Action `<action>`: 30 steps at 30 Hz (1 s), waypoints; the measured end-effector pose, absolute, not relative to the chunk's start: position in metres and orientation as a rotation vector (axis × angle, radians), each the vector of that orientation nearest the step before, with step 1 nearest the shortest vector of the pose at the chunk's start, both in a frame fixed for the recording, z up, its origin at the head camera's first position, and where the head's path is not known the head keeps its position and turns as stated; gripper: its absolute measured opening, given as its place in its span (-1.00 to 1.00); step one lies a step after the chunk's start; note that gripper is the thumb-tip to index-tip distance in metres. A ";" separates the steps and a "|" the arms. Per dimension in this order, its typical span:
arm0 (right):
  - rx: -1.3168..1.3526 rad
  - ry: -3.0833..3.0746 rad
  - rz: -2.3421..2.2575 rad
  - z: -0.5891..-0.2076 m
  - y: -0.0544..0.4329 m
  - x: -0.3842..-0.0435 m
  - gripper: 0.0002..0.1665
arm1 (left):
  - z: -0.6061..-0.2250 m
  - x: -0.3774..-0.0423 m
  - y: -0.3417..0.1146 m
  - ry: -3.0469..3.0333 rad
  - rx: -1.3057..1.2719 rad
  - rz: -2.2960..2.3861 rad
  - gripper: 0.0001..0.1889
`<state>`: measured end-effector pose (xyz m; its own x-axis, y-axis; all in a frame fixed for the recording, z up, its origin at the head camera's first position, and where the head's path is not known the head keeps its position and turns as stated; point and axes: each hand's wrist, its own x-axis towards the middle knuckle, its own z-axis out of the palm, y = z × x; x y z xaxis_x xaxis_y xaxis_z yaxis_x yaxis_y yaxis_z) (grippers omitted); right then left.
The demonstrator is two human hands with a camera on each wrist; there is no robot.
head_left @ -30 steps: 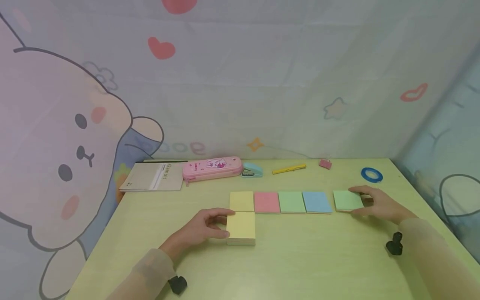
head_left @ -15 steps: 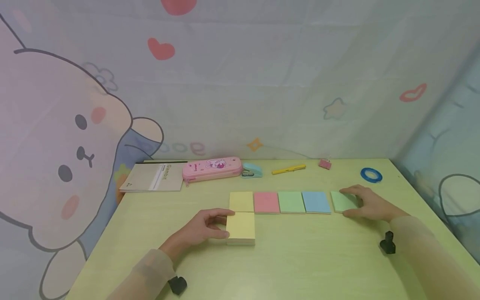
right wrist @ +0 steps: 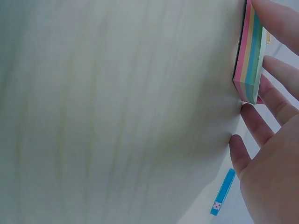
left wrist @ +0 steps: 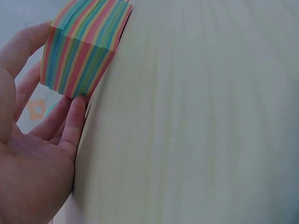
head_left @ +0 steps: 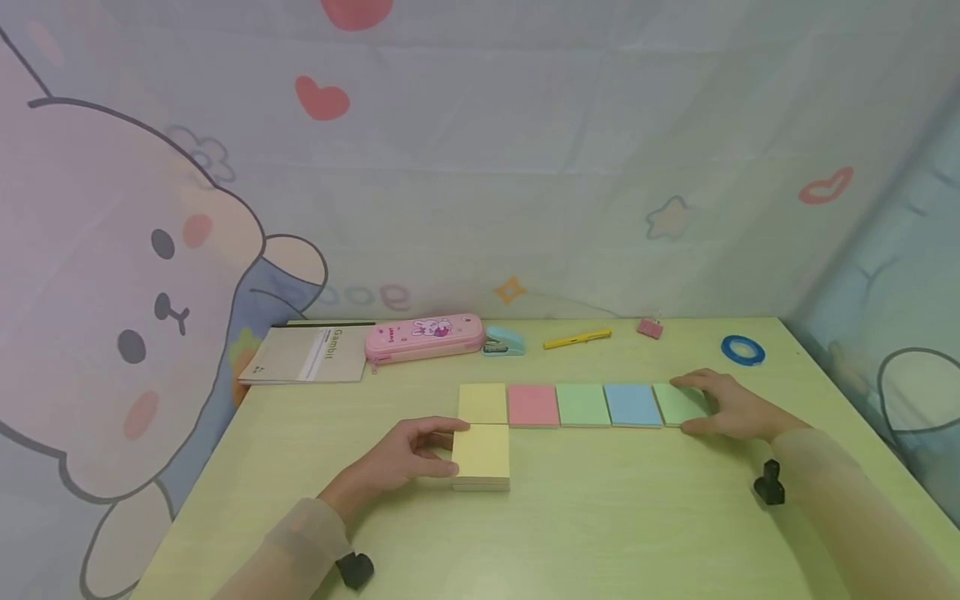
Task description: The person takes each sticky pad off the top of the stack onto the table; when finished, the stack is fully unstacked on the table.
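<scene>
My left hand [head_left: 401, 454] grips the left side of a thick stack of sticky notes [head_left: 482, 454], yellow on top. Striped sides of the stack [left wrist: 79, 51] fill the top of the left wrist view, thumb and fingers at its edges. At the right end of a row, my right hand [head_left: 731, 406] holds a thin light-green sticky note pad [head_left: 678, 404] between thumb and fingers. Its coloured layers show in the right wrist view. That pad lies right beside a blue pad [head_left: 633, 404]. Further left in the row are a green pad [head_left: 582, 404], a pink pad [head_left: 533, 404] and a yellow pad [head_left: 482, 402].
Along the back of the table [head_left: 600, 517] lie a notebook [head_left: 300, 354], a pink pencil case [head_left: 425, 337], a mint stapler [head_left: 504, 340], a yellow pen [head_left: 577, 338], a pink clip [head_left: 650, 327] and a blue tape roll [head_left: 743, 350]. A printed cloth [head_left: 487, 167] hangs behind.
My right hand has slid the light-green pad left along the table, closing the gap to the blue pad. The left hand has stayed in place on the stack.
</scene>
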<state>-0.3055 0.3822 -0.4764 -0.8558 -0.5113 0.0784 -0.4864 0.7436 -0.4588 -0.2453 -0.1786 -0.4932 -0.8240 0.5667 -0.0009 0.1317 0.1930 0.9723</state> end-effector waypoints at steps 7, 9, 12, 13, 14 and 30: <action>-0.817 2.893 -0.706 -0.480 0.384 -0.309 -0.14 | -0.492 -0.244 -0.178 2.111 0.646 1.672 -0.38; -0.819 2.892 -0.707 -0.481 0.384 -0.310 -0.13 | -0.492 -0.244 -0.178 2.110 0.649 1.671 -0.38; -0.793 2.892 -0.703 -0.481 0.383 -0.310 -0.09 | -0.492 -0.245 -0.178 2.103 0.648 1.675 -0.37; -0.771 2.892 -0.702 -0.480 0.382 -0.309 -0.06 | -0.492 -0.245 -0.178 2.103 0.649 1.675 -0.38; -0.750 2.894 -0.702 -0.478 0.380 -0.308 -0.03 | -0.493 -0.245 -0.178 2.102 0.652 1.677 -0.38; -0.895 2.740 -1.075 -0.447 0.222 -0.276 -0.10 | -0.493 -0.244 -0.179 2.119 0.649 1.665 -0.34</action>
<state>-0.2762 0.2216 -0.4467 -0.8287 -0.5404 0.1456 -0.4953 0.5868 -0.6406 -0.2437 -0.1789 -0.4929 -0.8264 0.5631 -0.0044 0.1288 0.1967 0.9720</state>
